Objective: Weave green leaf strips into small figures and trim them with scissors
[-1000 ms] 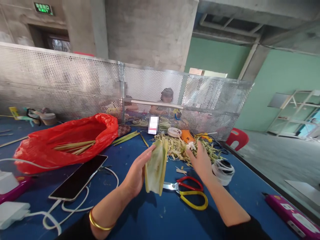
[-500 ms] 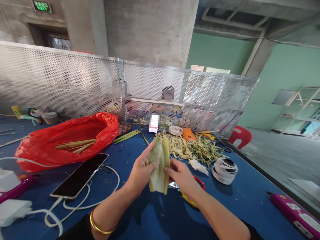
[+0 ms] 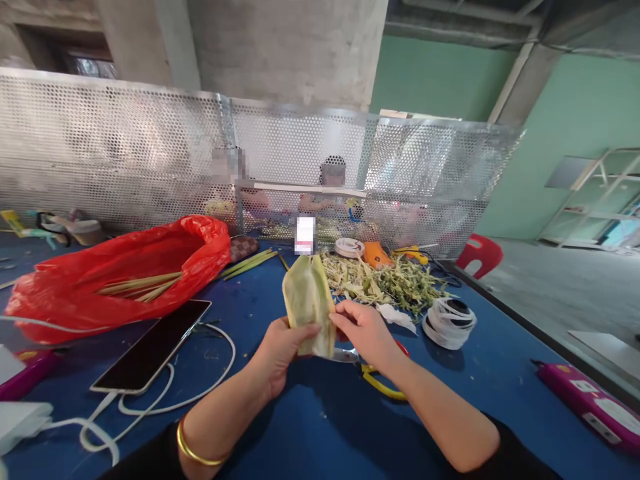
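A broad, pale green husk, like a flattened plant sheath with yellowish edges, stands roughly upright between my hands above the blue table. My left hand grips its lower part, thumb laid across the front and the other fingers behind. At the right edge, the thumb and fingertips of my right hand pinch the husk. Scissors with red and yellow handles lie under and beside my right hand, partly hidden by it. Beyond the husk is a heap of dried plant scraps.
To the left lie a red plastic bag holding stalks, a phone and white cables. A ribbon roll and a purple tool are on the right. A perforated metal screen runs behind, people beyond it.
The husk's left side has spread out wider and flatter. My left hand has moved down to its lower part, fingers now behind it. The view has shifted slightly.
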`<move>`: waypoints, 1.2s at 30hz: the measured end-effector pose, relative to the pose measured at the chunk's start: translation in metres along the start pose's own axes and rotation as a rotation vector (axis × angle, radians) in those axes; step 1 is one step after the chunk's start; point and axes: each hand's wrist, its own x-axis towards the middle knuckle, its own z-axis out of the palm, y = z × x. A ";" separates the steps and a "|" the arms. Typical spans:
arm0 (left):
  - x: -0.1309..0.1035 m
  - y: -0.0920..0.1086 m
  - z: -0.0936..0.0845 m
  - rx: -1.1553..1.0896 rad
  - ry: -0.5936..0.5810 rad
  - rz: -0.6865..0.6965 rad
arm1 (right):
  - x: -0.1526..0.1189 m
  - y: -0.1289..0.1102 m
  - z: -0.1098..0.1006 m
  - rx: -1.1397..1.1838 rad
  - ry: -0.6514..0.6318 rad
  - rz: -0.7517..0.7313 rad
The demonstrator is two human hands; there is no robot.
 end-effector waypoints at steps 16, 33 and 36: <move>0.002 -0.004 0.001 -0.079 0.199 0.148 | -0.005 -0.002 -0.005 -0.094 -0.006 0.014; -0.004 0.002 0.001 0.008 0.001 0.020 | -0.010 -0.005 0.012 0.418 -0.082 0.230; -0.003 0.002 0.001 0.041 0.024 0.064 | -0.009 -0.007 0.011 0.459 -0.079 0.262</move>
